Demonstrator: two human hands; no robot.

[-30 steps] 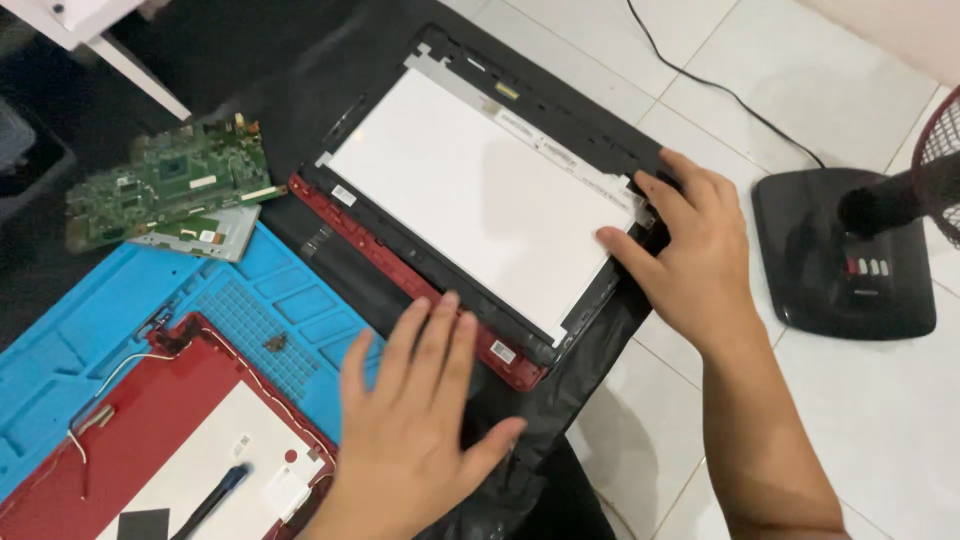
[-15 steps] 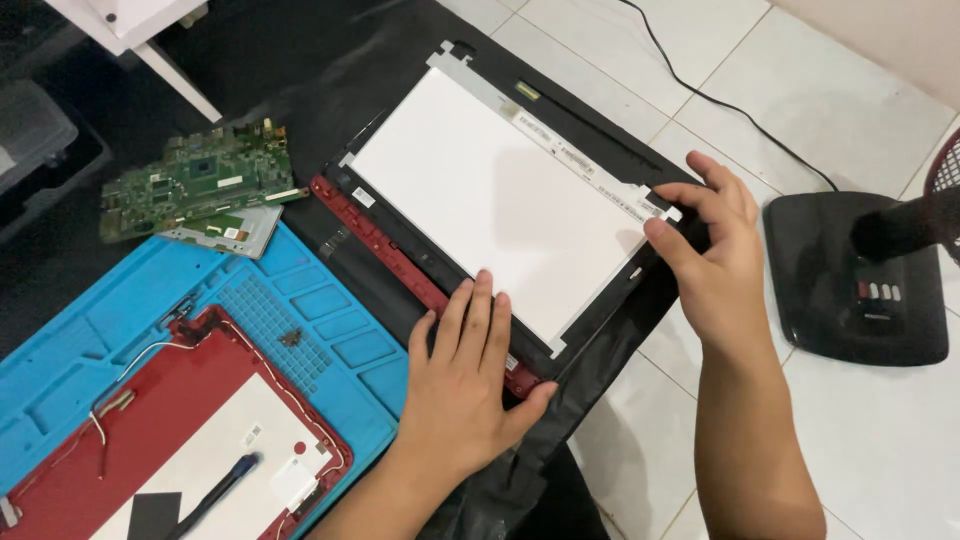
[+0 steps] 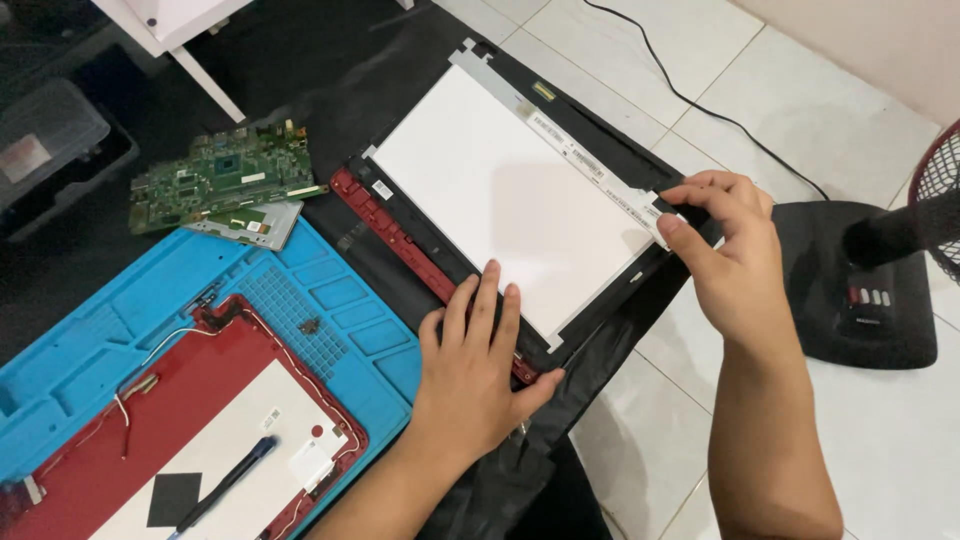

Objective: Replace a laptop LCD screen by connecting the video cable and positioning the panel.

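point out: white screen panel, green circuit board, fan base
Screen panel (image 3: 505, 190), head view, middle of its bare white face.
Circuit board (image 3: 225, 175), head view, centre of the green board.
Fan base (image 3: 850, 300), head view, top of the black base near its buttons.

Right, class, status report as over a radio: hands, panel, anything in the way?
Left hand flat on white display panel. Right hand pinching its far-right corner. Panel in red-edged lid. Nothing blocking.

White glossy floor tiles (image 3: 800, 110) with grey grout fill the upper right and right of the frame. A black cable (image 3: 700, 100) snakes across them. A fan's black base (image 3: 860, 300) stands at the right edge; white furniture (image 3: 190, 30) sits upper left.
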